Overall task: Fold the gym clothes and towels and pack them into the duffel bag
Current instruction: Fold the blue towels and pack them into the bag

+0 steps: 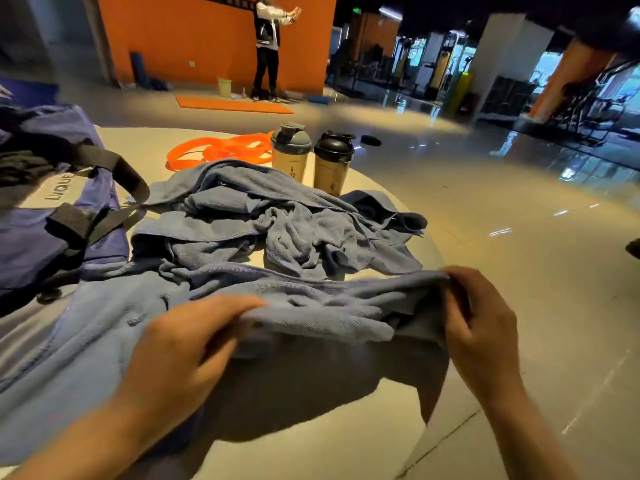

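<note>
From my remote seat I watch two bare hands lift the near edge of a blue towel (329, 313) just above a round pale table (311, 441) in a gym hall. The left hand (194, 344) pinches the towel's edge between thumb and curled fingers, while the right hand (481, 327) grasps the bunched opposite corner, fingers curled round the cloth; the stretch between them hangs taut and casts a shadow on the tabletop. The rest of this towel trails off to the left of the hands and drapes over the table's near edge. Just behind the lifted towel lies a crumpled heap of blue cloth (277, 223), unfolded, in the middle of the table; I cannot tell how many pieces make it up. To the left of that heap sits the blue duffel bag (52, 237), its black straps (117, 174) flopped toward the heap and dark clothing (20, 164) showing at its open top. Beyond the heap, at the table's far side, two shaker bottles (291, 150) stand upright and side by side, and an orange resistance band (221, 150) lies coiled just left of them. Far behind the table, a person (268, 46) stands by an orange wall (173, 32) near an orange mat (232, 105).
</note>
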Demonstrator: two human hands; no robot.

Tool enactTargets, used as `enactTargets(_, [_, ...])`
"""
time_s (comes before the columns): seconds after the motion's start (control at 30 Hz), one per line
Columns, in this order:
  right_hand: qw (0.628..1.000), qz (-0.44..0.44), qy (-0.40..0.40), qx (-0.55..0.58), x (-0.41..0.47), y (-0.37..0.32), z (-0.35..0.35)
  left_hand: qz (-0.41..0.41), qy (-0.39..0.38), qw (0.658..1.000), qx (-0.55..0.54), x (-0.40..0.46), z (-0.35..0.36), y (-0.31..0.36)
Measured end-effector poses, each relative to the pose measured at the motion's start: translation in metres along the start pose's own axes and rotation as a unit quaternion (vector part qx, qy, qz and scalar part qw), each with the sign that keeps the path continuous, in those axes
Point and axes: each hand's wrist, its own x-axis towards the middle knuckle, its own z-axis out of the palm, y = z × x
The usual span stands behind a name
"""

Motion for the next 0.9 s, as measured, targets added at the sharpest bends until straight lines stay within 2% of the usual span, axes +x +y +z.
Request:
enactTargets(0.1, [0.999,-0.037,0.0,-0.009,0.035,-0.012,0.002,-0.075,0.083,0.994,0.016,0.006,-0.041,-0.01])
enactTargets(0.17, [0.998,-0.037,-0.024,-0.041,0.056,-0.01,0.014,-0.121,0.11,0.985,0.061,0.01,-0.054,-0.024])
enactTargets(0.2, [0.996,-0.026,-0.049,-0.065,0.065,-0.007,0.023,-0.15,0.1,0.978,0.102,0.011,-0.057,-0.033])
enactTargets(0.27, [0.982,0.007,-0.135,-0.129,0.072,0.004,0.039,-0.194,0.021,0.962,0.193,0.005,-0.056,-0.049])
enactTargets(0.3, [0.97,0.023,-0.186,-0.155,0.071,0.009,0.045,-0.189,-0.021,0.957,0.217,0.0,-0.053,-0.052])
enactTargets(0.37, [0.952,0.049,-0.257,-0.158,0.062,0.017,0.051,-0.13,-0.058,0.965,0.219,-0.01,-0.046,-0.047])
enactTargets(0.47, [0.948,0.086,-0.264,-0.155,0.04,0.027,0.046,-0.005,-0.122,0.976,0.179,-0.012,-0.034,-0.021])
enactTargets(0.6, [0.906,0.176,-0.287,-0.256,0.014,0.052,0.031,0.12,-0.238,0.949,0.168,-0.008,0.001,-0.013])
enactTargets(0.73, [0.913,0.196,-0.243,-0.263,0.007,0.064,0.028,0.143,-0.285,0.94,0.118,-0.011,0.031,-0.007])
enactTargets(0.83, [0.899,0.209,-0.241,-0.301,0.019,0.055,0.03,0.172,-0.302,0.935,0.073,-0.009,0.037,0.004])
enactTargets(0.9, [0.922,0.166,-0.226,-0.266,0.028,0.04,0.033,0.143,-0.279,0.949,0.002,-0.001,0.031,0.012])
